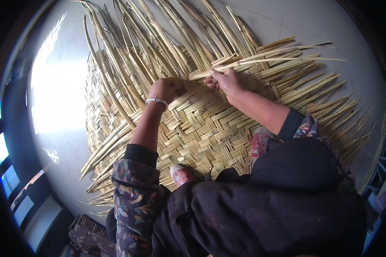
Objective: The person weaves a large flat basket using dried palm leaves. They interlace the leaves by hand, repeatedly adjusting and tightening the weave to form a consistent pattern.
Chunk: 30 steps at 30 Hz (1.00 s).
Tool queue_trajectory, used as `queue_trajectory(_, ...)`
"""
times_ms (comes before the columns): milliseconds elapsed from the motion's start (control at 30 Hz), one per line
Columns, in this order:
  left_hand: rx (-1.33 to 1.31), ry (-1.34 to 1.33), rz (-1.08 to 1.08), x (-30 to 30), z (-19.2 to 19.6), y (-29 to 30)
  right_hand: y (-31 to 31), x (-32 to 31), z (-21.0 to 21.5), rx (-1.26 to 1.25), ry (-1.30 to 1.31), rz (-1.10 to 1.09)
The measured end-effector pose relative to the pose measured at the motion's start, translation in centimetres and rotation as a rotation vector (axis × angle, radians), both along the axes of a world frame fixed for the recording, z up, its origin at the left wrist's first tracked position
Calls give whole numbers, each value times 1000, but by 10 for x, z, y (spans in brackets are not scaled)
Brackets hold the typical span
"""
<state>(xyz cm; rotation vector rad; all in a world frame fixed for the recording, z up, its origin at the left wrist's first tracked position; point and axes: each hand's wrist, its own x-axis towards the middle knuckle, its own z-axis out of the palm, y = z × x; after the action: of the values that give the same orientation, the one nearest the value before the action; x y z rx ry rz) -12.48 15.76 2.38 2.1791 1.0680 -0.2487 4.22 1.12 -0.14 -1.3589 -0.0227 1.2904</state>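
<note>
A: Which way does the strip (261, 58) lie from your fingers?

B: Its long axis runs nearly level, out to the right, across the mat (201, 128). Your right hand (225, 81) is closed on its near end, at the weave's upper edge.

A: And the other hand?

B: Your left hand (165, 89) sits just beside, to the left, curled into a fist on the upright strips (128, 51); what it grips, you cannot tell. The right hand is nearer the strip. The mat lies flat on the floor (60, 94), before your feet.
</note>
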Motion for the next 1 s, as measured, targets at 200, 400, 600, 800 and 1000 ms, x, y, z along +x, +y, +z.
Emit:
queue_trajectory(200, -21, 3, 100, 2, 6, -7, 6, 4, 3, -62, -23, 64)
queue_trajectory(400, 151, 131, 218, 7, 15, -24, 5, 9, 12, -60, -4, 62)
queue_trajectory(600, 395, -209, 10, 26, 14, -45, -8, 14, 8, 66, 144, -2)
queue_trajectory(800, 66, -319, -369, 70, 1, -25, -18, 34, 13, 204, 69, 118)
queue_trajectory(1000, 214, -246, -61, 66, 6, -36, 16, 75, 32, 97, -338, 475)
